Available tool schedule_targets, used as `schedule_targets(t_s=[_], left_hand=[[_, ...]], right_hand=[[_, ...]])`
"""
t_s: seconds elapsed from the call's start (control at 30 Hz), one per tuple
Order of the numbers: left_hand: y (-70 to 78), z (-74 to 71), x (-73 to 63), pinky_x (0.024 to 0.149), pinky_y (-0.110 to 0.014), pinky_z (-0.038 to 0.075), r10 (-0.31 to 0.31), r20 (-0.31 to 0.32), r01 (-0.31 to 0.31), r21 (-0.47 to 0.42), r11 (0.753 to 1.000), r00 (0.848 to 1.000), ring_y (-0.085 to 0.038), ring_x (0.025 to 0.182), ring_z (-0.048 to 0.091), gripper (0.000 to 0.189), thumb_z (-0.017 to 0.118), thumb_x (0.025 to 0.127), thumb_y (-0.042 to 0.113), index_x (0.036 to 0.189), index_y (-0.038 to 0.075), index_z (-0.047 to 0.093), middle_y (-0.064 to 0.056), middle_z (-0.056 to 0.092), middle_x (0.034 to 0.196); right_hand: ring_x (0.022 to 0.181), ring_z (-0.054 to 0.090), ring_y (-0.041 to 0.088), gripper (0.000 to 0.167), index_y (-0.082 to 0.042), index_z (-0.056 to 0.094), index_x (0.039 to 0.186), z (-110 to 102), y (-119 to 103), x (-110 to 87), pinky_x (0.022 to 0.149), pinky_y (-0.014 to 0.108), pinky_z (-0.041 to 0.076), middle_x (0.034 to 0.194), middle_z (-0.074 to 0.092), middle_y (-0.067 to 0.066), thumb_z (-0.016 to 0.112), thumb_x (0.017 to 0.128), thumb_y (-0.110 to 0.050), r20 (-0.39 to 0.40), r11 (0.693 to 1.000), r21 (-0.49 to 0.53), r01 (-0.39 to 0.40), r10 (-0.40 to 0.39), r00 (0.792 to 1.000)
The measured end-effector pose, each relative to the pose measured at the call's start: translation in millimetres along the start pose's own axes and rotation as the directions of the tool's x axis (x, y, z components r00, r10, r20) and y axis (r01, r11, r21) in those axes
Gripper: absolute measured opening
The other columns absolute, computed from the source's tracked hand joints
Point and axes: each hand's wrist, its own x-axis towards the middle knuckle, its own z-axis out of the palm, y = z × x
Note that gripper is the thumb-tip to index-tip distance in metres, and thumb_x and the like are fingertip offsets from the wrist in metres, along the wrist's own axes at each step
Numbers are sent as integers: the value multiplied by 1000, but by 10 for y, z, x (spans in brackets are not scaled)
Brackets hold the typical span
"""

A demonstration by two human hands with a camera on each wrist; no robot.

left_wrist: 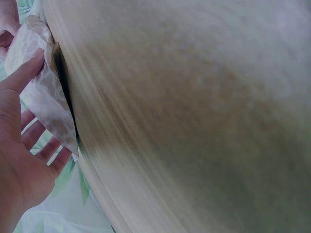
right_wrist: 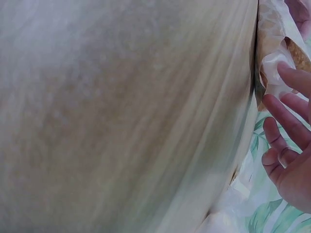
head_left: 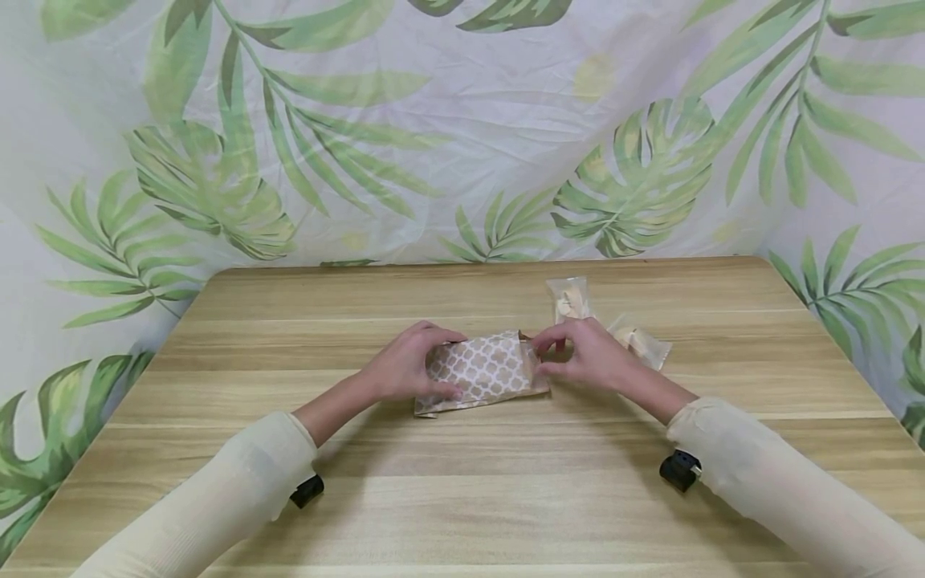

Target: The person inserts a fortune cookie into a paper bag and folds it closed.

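- Presently, the paper bag (head_left: 480, 368) lies on its side near the middle of the worktop (head_left: 462, 514), its mouth turned toward the right hand (head_left: 594, 355).
- The left hand (head_left: 403, 365) has a wide grip across the bag's closed end, thumb along the near edge and fingers along the far one.
- The right hand's grip works at the mouth: the thumb rests on a translucent wrapper (right_wrist: 274, 73) there, but I cannot tell whether thumb and forefinger pinch it; the other fingers are apart.
- If the wrapper were tugged sideways, it might snag on the bag's crumpled lip and split the thin paper.
- A squeeze from the left hand could narrow the mouth or crush whatever is inside, should it be brittle.
- Slick film may well slip from the fingertips, and a backward swing of the right hand could knock the first packet (head_left: 571, 301) or the second packet (head_left: 633, 343), both close by.
- The bag is tan paper with a white lattice print, creased, flattish and oblong, plain brown inside.
- Both packets are clear, crinkled film with flat sealed ends around pale, lumpy contents.
- The worktop is smooth, streaked wood grain; the backdrop (head_left: 499, 160) is wrinkled, leaf-printed cloth.
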Motion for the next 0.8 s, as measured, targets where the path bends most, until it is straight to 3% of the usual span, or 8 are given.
schedule_targets(t_s=[0.17,0.43,0.63,0.8], left_hand=[[7,-3,-4,101,-49,50,-2,3,2,3,1000,1000,-29,121,57,78,96,73,38,137,7,65,-9,68,129],[-6,8,-1,101,-49,51,2,1,-2,12,1000,1000,-28,121,57,78,96,72,37,137,7,66,-9,68,128],[-12,11,2,101,-49,51,9,0,-9,14,1000,1000,-29,121,58,78,96,72,38,137,7,65,-9,68,128],[-4,4,0,100,-49,51,9,0,-9,9,1000,1000,-29,120,58,78,96,72,39,137,7,65,-10,68,128]], right_hand=[[82,64,18,37,-6,80,107,39,-28,1,75,36,55,91,76,0,93,76,-20,-20,999,9,-42,42,999],[80,62,16,38,-5,79,110,79,-47,27,74,33,53,87,72,-1,92,77,-17,-34,999,7,-36,36,999],[87,61,25,56,-3,75,118,12,-17,1,77,38,51,100,73,5,96,71,-25,-32,1000,9,4,-4,999],[106,64,27,59,-7,72,122,10,29,-13,91,45,53,118,69,6,96,70,-22,7,999,-31,24,-24,1000]])
